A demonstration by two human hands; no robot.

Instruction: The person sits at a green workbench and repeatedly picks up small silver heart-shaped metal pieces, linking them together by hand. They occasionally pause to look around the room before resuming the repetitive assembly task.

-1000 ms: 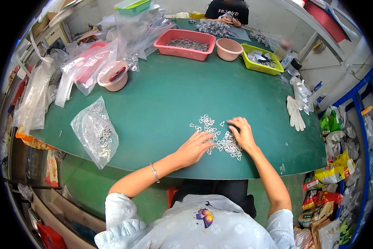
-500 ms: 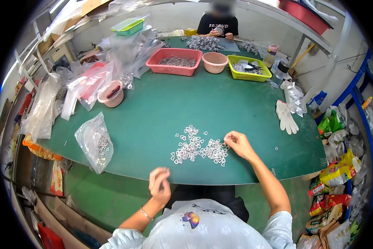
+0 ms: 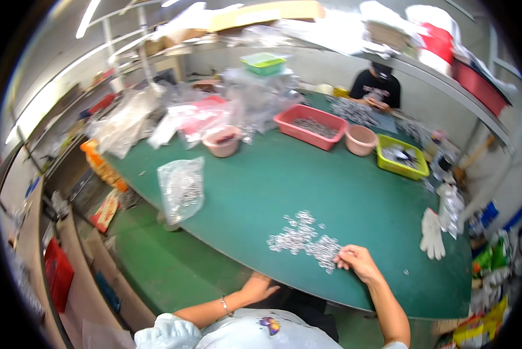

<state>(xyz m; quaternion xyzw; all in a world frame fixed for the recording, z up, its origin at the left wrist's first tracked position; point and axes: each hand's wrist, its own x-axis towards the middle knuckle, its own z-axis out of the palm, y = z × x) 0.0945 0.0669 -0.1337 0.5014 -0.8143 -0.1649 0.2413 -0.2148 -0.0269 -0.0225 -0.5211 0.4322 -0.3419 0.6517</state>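
Small silver heart-shaped metal pieces point(image 3: 299, 237) lie in a loose pile on the green table point(image 3: 243, 180), with a denser cluster at its right. My right hand point(image 3: 358, 262) is at that cluster's right edge, its fingers bent together and the tips touching the outer pieces; whether one is pinched between them is hidden. My left hand point(image 3: 258, 288) is low by the table's front edge, near my lap; its fingers are blurred and partly out of sight. A clear plastic bag point(image 3: 181, 189) holding some small metal pieces rests on the table to the left.
Along the back stand a red tray point(image 3: 310, 129) of metal pieces, a pink bowl point(image 3: 361, 141) and a yellow-green basket point(image 3: 401, 156). Another pink bowl point(image 3: 221, 142) is beside plastic bags at left. A white glove point(image 3: 432, 234) lies right. Across the table sits a person point(image 3: 377, 87).
The view has swung left, shifting the scene rightward and tilting it. My left hand has dropped from above the table's edge toward my lap. My right hand stays at the pile's right edge.
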